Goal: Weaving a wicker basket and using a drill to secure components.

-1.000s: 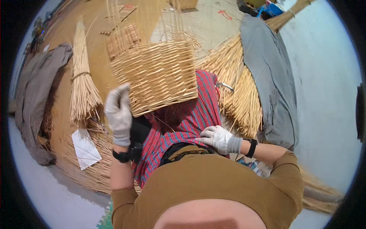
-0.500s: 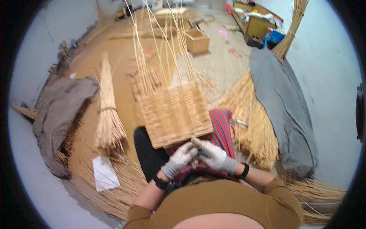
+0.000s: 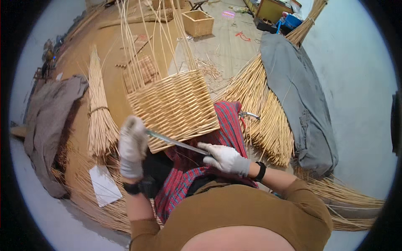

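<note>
A woven wicker basket (image 3: pixel 171 108) with long upright rods (image 3: pixel 138 50) rests on the striped red and blue cloth (image 3: pixel 228 115) over my lap. My gloved left hand (image 3: pixel 133 140) is closed on one end of a long, thin metal strip (image 3: pixel 172 139), beside the basket's lower left corner. My gloved right hand (image 3: pixel 222 159) grips the other end of the strip, below the basket's bottom edge. The strip slants across in front of the weave.
Willow bundles lie left (image 3: pixel 100 113) and right (image 3: pixel 272 129), with a brown cloth (image 3: pixel 46 125), grey cloth (image 3: pixel 293 92) and white sheet (image 3: pixel 102 186). Beyond are woven panels (image 3: pixel 138 71), a box-shaped basket (image 3: pixel 197 25) and a cluttered crate (image 3: pixel 272 10). A pale wall rises at right.
My hands, together below the basket half a second ago, are now apart, my left hand up and leftward, with the metal strip stretched between them. The view has also shifted.
</note>
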The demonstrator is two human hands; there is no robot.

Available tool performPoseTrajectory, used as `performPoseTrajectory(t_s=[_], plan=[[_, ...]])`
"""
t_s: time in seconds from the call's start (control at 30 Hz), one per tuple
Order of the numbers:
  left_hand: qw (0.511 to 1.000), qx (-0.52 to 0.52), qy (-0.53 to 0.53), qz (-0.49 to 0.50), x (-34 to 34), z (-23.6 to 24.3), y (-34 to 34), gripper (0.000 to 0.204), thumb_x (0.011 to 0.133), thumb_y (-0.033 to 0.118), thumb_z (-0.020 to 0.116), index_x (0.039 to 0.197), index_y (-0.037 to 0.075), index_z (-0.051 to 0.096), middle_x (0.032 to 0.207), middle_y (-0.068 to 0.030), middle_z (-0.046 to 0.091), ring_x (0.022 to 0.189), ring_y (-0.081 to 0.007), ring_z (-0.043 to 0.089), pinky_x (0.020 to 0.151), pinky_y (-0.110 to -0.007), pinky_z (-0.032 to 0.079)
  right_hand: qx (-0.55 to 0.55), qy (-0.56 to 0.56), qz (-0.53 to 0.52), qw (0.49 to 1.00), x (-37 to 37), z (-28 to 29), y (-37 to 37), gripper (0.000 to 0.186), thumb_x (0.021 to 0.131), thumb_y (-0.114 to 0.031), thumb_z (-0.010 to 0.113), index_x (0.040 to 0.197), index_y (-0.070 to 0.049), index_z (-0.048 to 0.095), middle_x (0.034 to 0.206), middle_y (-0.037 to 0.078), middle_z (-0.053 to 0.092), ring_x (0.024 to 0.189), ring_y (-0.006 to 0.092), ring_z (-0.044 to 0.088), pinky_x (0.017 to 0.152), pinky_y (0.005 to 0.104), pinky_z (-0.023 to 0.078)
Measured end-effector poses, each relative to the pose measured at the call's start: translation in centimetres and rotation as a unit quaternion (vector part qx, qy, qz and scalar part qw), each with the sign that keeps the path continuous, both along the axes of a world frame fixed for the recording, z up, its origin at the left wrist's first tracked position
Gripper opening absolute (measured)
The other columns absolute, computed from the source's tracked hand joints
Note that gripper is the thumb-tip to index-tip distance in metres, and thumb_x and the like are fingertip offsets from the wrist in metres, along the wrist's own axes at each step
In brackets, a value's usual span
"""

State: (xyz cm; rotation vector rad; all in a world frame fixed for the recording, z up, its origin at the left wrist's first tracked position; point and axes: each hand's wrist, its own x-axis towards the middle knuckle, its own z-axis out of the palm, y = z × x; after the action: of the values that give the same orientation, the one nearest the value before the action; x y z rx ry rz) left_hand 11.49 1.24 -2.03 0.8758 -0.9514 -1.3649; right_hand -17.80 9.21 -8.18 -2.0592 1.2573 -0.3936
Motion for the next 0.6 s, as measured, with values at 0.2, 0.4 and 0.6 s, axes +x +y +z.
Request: performPoseTrajectory(t_s=[0.2, 0.4, 0.6], plan=[[0.987, -0.041, -0.141, 0.058, 4.0, -0.9, -5.1, 0.025, 0.098, 0.030, 0.064, 0.102, 0.005, 0.063, 0.079, 0.0011, 0.059, 0.057, -0.0040, 0.052, 0.047, -0.019, 0.042, 0.239, -0.121, 0.028, 0.963, 1.4, -1.0, -1.1, 0.033, 0.103, -0.030, 0.048, 0.099, -0.002, 0.064, 0.086, 0.010, 0.068, 0.087, 0.0219, 0.066, 0.082, 0.0349, 0.052], [0.914, -0.090, -0.378, 0.119, 5.4, -4.5, -10.2, 0.048, 0.086, 0.032, 0.077, 0.127, 0.014, 0.061, 0.107, -0.0097, 0.067, 0.099, -0.0211, 0.064, 0.086, -0.033, 0.054, 0.432, -0.360, -0.074, 0.824, 6.1, -2.3, -2.8, 0.029, 0.104, -0.025, 0.046, 0.098, -0.001, 0.061, 0.083, 0.006, 0.065, 0.076, 0.0148, 0.066, 0.068, 0.0302, 0.056], [0.917, -0.061, -0.393, 0.036, 6.9, -4.8, -12.4, 0.057, 0.080, 0.035, 0.083, 0.127, 0.010, 0.061, 0.108, -0.0107, 0.066, 0.091, -0.0201, 0.066, 0.079, -0.033, 0.056, 0.337, -0.261, -0.127, 0.896, 6.3, -3.9, -1.9, 0.031, 0.104, -0.028, 0.048, 0.097, -0.002, 0.064, 0.084, 0.007, 0.069, 0.070, 0.0130, 0.064, 0.065, 0.0282, 0.053]])
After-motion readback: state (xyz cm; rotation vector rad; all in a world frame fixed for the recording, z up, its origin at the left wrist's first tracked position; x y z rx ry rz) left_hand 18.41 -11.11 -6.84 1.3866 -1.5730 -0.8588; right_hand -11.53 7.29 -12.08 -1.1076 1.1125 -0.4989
